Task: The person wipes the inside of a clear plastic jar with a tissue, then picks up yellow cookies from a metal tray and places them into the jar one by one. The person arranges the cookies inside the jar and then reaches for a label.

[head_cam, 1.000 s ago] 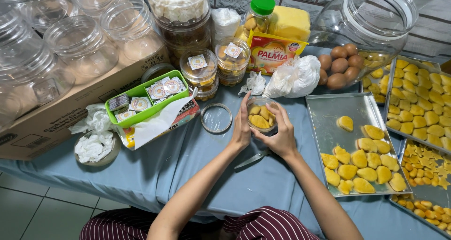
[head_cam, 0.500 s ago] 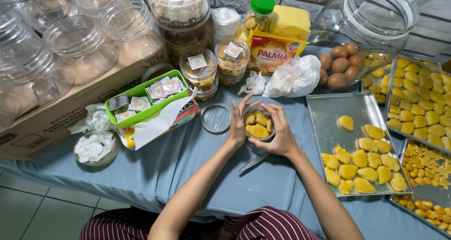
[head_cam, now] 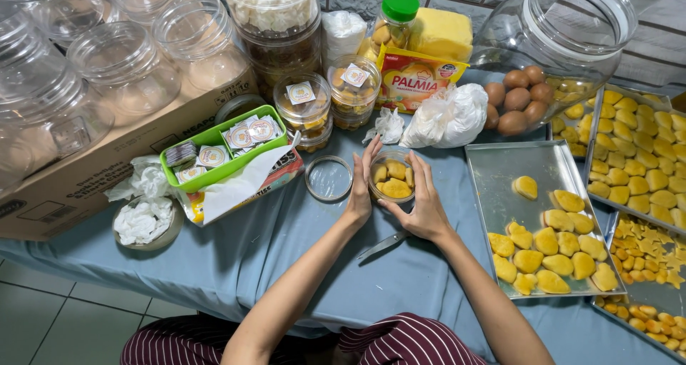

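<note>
On the blue-clothed bench (head_cam: 300,258) both hands cup a small clear jar (head_cam: 391,176) half full of yellow cookies: left hand (head_cam: 359,186) with fingers straight along its left wall, right hand (head_cam: 423,201) curled round its right side, both touching it. Just left of the jar lies its round clear lid (head_cam: 329,178), a knife (head_cam: 382,244) lies under the wrists, and a metal tray (head_cam: 500,186) of more cookies sits right, green basket (head_cam: 221,147) left
</note>
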